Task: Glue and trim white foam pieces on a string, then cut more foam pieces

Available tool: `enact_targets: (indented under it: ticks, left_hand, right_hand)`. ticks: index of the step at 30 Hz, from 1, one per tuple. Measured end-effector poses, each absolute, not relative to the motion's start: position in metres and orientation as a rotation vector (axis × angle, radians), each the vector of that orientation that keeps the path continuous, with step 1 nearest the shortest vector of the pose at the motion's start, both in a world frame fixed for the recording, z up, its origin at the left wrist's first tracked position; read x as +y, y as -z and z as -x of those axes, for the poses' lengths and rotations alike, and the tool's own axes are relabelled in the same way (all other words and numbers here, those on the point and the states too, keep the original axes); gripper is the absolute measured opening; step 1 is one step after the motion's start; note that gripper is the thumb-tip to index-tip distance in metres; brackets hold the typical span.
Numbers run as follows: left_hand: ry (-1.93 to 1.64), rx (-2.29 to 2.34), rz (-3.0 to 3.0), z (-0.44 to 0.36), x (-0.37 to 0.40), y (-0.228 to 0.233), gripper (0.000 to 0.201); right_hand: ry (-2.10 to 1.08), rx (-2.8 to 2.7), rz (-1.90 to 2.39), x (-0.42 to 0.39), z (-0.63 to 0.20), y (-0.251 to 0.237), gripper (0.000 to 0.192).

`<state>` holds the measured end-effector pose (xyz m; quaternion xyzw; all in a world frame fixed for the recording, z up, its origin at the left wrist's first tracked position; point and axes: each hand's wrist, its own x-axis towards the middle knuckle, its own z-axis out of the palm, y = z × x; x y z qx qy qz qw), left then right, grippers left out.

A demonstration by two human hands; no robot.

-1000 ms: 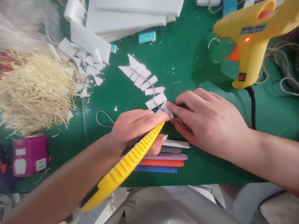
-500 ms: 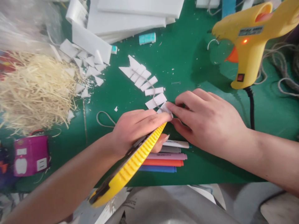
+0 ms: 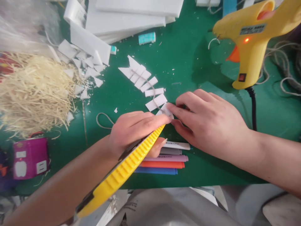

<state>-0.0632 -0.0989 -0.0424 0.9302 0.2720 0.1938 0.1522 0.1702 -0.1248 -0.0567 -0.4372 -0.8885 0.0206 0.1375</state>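
Observation:
My left hand [image 3: 136, 128] is closed around a yellow and black utility knife [image 3: 122, 171], its handle slanting down to the lower left. The blade end is hidden by the fingers. My right hand [image 3: 207, 117] pinches the edge of a white foam piece [image 3: 166, 109], close to my left fingertips. That piece lies at the near end of a curved row of white foam strips [image 3: 156, 102]. A thin grey cord [image 3: 154, 93] runs along the row, which ends in two pointed pieces [image 3: 125, 72] at the far left.
A yellow hot glue gun [image 3: 251, 40] with a lit red light stands at right. Several markers [image 3: 166, 158] lie below my hands. At left are straw-like shreds [image 3: 35, 91], foam scraps [image 3: 91, 72] and a purple box [image 3: 30, 158]. White foam sheets [image 3: 127, 22] lie at the back.
The utility knife's handle end has swung a little down and to the left with my left hand. My right hand stays almost still on the white foam piece.

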Motion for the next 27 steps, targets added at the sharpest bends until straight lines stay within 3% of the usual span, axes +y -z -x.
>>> enact_targets:
  ticks: [7,12,17,27]
  left_hand:
    - [-0.847,0.727,-2.576,0.057,-0.098,0.059,0.030]
    - [-0.580,0.762,-2.649,0.058,-0.098,0.050,0.023]
    - [-0.808,0.646,-2.562,0.059,-0.099,0.062,0.022]
    - [-0.794,0.651,-2.547,0.059,-0.099,0.065,0.027]
  right_hand:
    - [-0.045,-2.596,1.301,-0.125,-0.169,0.056,0.028]
    - [-0.021,-2.606,1.297,-0.125,-0.169,0.055,0.028]
    - [0.005,-2.596,1.275,-0.125,-0.170,0.056,0.028]
    - [0.002,-2.604,1.312,-0.127,-0.167,0.054,0.027]
